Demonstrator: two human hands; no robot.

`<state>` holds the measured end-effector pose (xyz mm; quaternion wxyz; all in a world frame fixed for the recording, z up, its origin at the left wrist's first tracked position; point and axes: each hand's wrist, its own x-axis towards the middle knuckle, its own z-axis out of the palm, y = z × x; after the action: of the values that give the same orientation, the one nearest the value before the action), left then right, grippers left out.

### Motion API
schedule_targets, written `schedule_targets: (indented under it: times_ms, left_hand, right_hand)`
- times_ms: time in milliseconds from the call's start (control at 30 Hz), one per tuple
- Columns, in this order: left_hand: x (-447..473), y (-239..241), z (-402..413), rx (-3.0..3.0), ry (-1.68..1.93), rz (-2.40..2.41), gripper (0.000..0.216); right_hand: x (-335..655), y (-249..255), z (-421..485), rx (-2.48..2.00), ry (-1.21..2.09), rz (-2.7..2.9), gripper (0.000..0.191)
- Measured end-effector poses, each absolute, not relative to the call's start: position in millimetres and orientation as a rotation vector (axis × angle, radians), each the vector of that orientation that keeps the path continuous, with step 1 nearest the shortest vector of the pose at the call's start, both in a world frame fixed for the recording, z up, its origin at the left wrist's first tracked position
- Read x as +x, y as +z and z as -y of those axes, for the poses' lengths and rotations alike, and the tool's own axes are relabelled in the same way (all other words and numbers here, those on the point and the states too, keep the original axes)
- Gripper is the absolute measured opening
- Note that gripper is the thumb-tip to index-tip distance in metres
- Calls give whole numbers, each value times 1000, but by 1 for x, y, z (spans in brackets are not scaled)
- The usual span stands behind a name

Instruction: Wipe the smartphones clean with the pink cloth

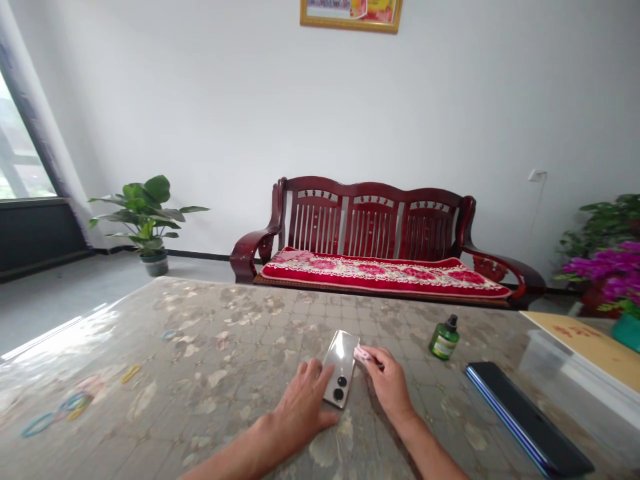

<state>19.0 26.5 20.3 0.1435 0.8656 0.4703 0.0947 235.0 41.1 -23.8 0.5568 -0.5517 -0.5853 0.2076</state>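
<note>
A shiny silver-pink smartphone (343,353) lies back side up on the patterned tablecloth, its two dark round camera lenses at the near end. My left hand (306,393) holds the phone in place from the left, a finger over its back and the thumb by its near corner. Between the fingers of my right hand (389,380), which is closed, is a small pinkish wad of cloth or tissue (363,354). The wad touches the phone's right edge, near its far end. To the right of that hand stands a green bottle (444,339) with a black cap.
A larger dark device with a blue edge (525,417) lies at right, beside a clear plastic box (560,370) and a yellow-topped stack (585,340). Rubber bands (75,405) are scattered at left. Beyond the table (240,333) stands a wooden bench (370,220).
</note>
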Motion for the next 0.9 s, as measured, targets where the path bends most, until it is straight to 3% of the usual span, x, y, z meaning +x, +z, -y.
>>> schedule_targets:
  times_ms: [167, 267, 600, 733, 900]
  left_hand:
    - [18, 13, -20, 2419, 440, -1124, 24]
    - [20, 13, -18, 2490, 469, -1083, 14]
    - [21, 8, -22, 2605, 477, -1002, 20]
    - [22, 7, -22, 2642, 470, -993, 25]
    - [22, 9, -22, 2664, 450, -1001, 14]
  right_hand:
    - [232, -22, -38, -1351, 446, 1479, 26]
    - [230, -19, -35, -1400, 300, 1591, 22]
    - [216, 15, -20, -1528, -210, 2316, 22]
    - [215, 19, -42, -1524, -250, 2353, 24]
    - [213, 16, -78, -1594, -226, 2250, 22]
